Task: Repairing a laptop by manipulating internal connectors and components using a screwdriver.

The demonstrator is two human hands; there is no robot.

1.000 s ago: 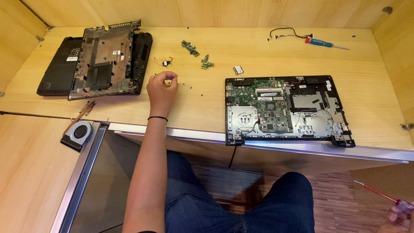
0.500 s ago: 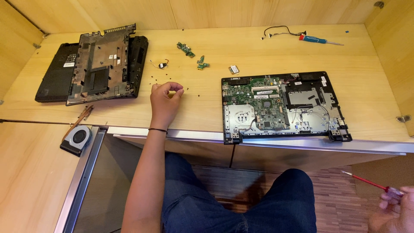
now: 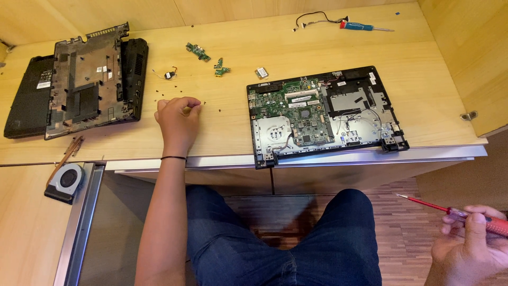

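Left hand [image 3: 177,121] pinches screws [image 3: 169,99] (tiny, dark); right hand [image 3: 468,246] grips red screwdriver [image 3: 450,211].

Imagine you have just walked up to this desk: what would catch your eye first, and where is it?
The opened laptop base with its green circuit board bared lies at the desk's front edge, right of centre. The left hand rests closed on the wooden desk among scattered small screws, while the right hand holds a red screwdriver low beside the knee. A black bottom cover sits far left.

Blue screwdriver [image 3: 365,26] far back; cooling fan [image 3: 66,181] left shelf.
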